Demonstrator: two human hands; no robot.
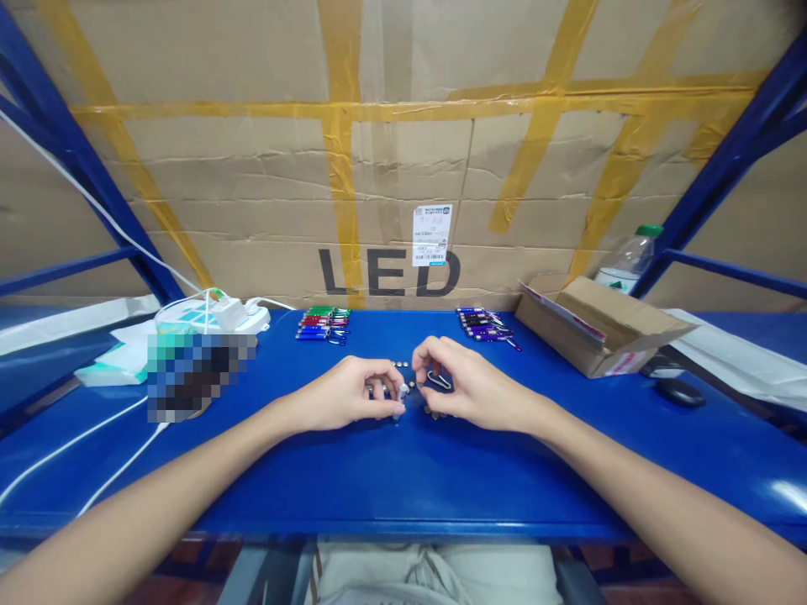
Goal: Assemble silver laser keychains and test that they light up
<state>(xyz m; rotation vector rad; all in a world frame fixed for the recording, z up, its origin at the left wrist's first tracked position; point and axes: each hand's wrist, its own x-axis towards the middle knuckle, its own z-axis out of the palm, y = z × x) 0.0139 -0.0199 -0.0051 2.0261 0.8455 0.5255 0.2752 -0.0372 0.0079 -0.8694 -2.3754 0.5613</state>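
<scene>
My left hand (350, 393) is closed, thumb and fingers holding a small silver metal tube (402, 391) upright just above the blue table. Facing it, my right hand (466, 382) pinches a tiny metallic piece (419, 384) that looks like a button cell; the fingertips partly hide it. Beside the right fingers a silver carabiner clip (440, 381) shows. Several small round button cells (435, 412) lie under the right hand, and more little discs (400, 364) sit in a row behind both hands.
Green, red and blue keychain flashlights (323, 324) lie at the back left, purple and black ones (485, 326) at the back right. An open cardboard box (593, 328), bottle (630, 256) and black mouse (679, 392) stand right. Left are a power strip (252, 318) and white cables (76, 447).
</scene>
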